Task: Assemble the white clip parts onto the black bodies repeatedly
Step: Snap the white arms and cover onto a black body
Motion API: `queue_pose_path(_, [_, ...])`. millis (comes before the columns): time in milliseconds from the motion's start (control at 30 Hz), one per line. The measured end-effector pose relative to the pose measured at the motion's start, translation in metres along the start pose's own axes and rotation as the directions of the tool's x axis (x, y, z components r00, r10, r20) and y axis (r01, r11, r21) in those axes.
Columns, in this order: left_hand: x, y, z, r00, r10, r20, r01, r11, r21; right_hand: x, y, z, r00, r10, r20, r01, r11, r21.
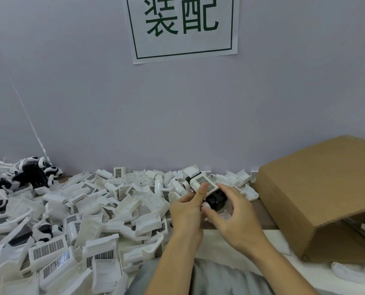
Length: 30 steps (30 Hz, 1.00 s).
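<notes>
Both hands [209, 209] grip a black body [216, 200] with white clip [203, 184] over the littered table [269, 237].

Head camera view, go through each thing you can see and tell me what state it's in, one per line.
Left hand: grips the part, thumb pressed on its white grille.
Right hand: fingers curled at the part's black end, loose grip.
Black body with white clip: held above the pile, clip on top.
Loose white clips: heaped on the table, unassembled.
Black-and-white pieces: piled at far left.
Cardboard box: tipped, opening towards the person.
Paper sign: stuck on the wall.
</notes>
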<state>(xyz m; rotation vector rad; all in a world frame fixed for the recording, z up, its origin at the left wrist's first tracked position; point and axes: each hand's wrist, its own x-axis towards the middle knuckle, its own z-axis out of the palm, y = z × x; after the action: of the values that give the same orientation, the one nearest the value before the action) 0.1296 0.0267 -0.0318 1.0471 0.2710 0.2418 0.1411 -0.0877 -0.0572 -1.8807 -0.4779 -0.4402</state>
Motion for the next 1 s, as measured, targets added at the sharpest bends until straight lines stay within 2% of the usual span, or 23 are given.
queue_pose_path(100, [0.001,0.001,0.002,1.0,-0.015,-0.015,0.015,1.0,-0.009,0.0,-0.001,0.001,0.999,-0.042,-0.016,0.04,0.992,-0.118])
queue_pose_path(167, [0.005,0.001,0.003,0.999,-0.038,0.017,0.038,0.999,0.004,0.001,-0.003,0.0,0.994,-0.029,-0.104,0.024,0.998,-0.052])
queue_pose_path(233, [0.005,0.002,0.004,0.999,-0.01,0.046,0.005,0.995,0.098,0.001,-0.003,-0.003,0.978,0.069,-0.197,-0.049,0.993,0.104])
queue_pose_path(333, [0.002,0.004,0.006,0.991,0.131,-0.024,-0.118,0.95,0.289,0.004,-0.001,-0.009,0.942,0.219,-0.253,-0.134,0.94,0.314])
queue_pose_path(400, [0.004,0.007,0.003,0.954,0.281,-0.109,-0.222,0.9,0.375,0.007,0.003,-0.013,0.926,0.29,-0.241,-0.18,0.902,0.392])
queue_pose_path(467, [0.008,0.013,-0.002,0.912,0.391,-0.126,-0.307,0.851,0.425,0.009,0.004,-0.018,0.91,0.349,-0.223,-0.215,0.858,0.466])
queue_pose_path(533, [0.009,0.017,-0.006,0.925,0.376,-0.059,-0.324,0.859,0.397,0.008,0.001,-0.02,0.9,0.399,-0.176,-0.251,0.803,0.541])
queue_pose_path(600, [0.009,0.017,-0.009,0.971,0.234,0.049,-0.238,0.927,0.29,0.009,-0.001,-0.021,0.874,0.47,-0.125,-0.308,0.734,0.605])
queue_pose_path(667, [0.007,0.017,-0.009,0.985,0.11,0.133,-0.131,0.978,0.161,0.009,-0.002,-0.021,0.853,0.518,-0.058,-0.353,0.655,0.668])
queue_pose_path(700, [0.006,0.016,-0.008,0.983,0.091,0.157,-0.109,0.988,0.107,0.009,-0.002,-0.021,0.852,0.524,-0.011,-0.365,0.608,0.705])
queue_pose_path(800, [0.005,0.017,-0.01,0.974,0.117,0.194,-0.123,0.992,0.018,0.007,-0.002,-0.02,0.856,0.508,0.096,-0.383,0.498,0.778])
queue_pose_path(900, [0.003,0.018,-0.01,0.958,0.175,0.229,-0.184,0.983,0.022,0.007,-0.003,-0.021,0.85,0.507,0.143,-0.399,0.443,0.803])
queue_pose_path(1000, [0.002,0.018,-0.009,0.93,0.219,0.296,-0.24,0.97,0.037,0.006,-0.005,-0.024,0.812,0.551,0.191,-0.441,0.367,0.819])
